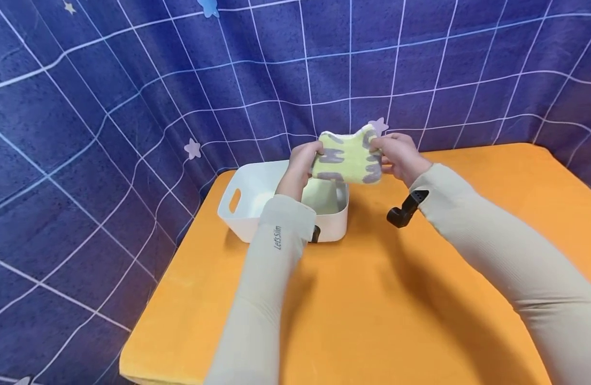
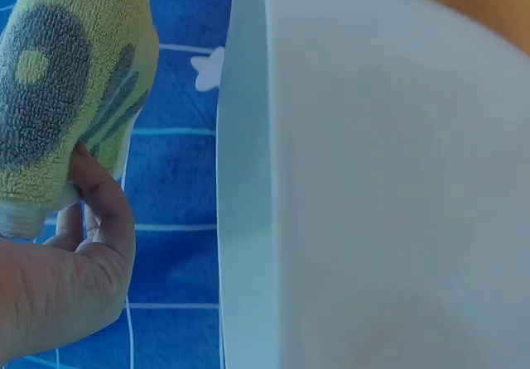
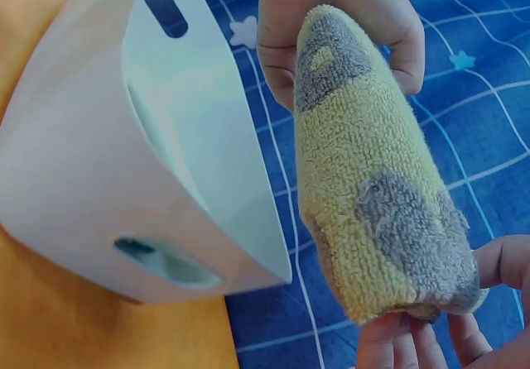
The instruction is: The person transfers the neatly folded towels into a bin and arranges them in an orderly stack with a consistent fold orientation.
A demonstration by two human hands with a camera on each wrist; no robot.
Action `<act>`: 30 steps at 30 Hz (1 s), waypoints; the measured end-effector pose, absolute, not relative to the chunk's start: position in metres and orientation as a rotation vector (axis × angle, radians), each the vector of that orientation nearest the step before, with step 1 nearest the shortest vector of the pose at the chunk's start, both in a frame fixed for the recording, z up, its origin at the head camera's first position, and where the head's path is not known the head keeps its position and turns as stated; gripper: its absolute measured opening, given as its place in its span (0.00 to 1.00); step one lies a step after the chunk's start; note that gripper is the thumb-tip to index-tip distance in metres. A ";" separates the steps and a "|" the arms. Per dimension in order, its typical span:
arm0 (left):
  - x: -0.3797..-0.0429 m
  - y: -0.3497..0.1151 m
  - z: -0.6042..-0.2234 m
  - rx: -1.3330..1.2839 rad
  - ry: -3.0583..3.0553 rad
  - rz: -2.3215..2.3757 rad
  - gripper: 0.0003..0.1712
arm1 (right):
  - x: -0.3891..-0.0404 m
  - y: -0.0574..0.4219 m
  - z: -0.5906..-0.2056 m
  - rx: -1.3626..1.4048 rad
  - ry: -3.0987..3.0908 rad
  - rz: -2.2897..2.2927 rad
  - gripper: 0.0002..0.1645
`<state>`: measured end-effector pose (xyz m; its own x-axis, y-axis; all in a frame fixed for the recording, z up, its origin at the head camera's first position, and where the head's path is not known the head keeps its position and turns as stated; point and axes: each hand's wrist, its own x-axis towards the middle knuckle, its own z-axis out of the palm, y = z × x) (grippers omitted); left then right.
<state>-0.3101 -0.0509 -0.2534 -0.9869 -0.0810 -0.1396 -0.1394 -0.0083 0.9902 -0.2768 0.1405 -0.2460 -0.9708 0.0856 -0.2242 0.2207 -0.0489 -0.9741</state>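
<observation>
A folded yellow terry towel (image 1: pixel 348 158) with grey patches is held up between my two hands, above the right end of a white plastic bin (image 1: pixel 285 227). My left hand (image 1: pixel 302 163) pinches its left edge; in the left wrist view the thumb and a finger grip the towel (image 2: pixel 91 96). With the right hand (image 1: pixel 396 155) I pinch its right edge, and the right wrist view has fingers beneath the folded towel (image 3: pixel 381 195) and the thumb at its side. The bin's inside is partly hidden by my left arm and the towel.
The bin stands on an orange-covered table (image 1: pixel 353 310) close to its back left edge. A blue curtain (image 1: pixel 353 69) with white grid lines and stars hangs behind and to the left. A black wrist device (image 1: pixel 406 208) juts from my right cuff.
</observation>
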 end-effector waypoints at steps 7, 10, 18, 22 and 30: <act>-0.307 -0.071 -0.252 -0.321 2.215 2.197 0.04 | -0.281 0.121 -0.246 0.291 2.062 -2.172 0.07; -0.306 -0.076 -0.252 -0.335 2.222 2.201 0.03 | -0.280 0.117 -0.246 0.268 2.056 -2.163 0.07; -0.304 -0.077 -0.252 -0.321 2.219 2.205 0.04 | -0.279 0.117 -0.246 0.266 2.063 -2.142 0.06; -0.303 -0.077 -0.253 -0.328 2.243 2.203 0.02 | -0.279 0.116 -0.246 0.259 2.058 -2.151 0.06; -0.301 -0.078 -0.253 -0.360 2.449 2.073 0.20 | -0.279 0.122 -0.247 0.136 2.225 -1.924 0.10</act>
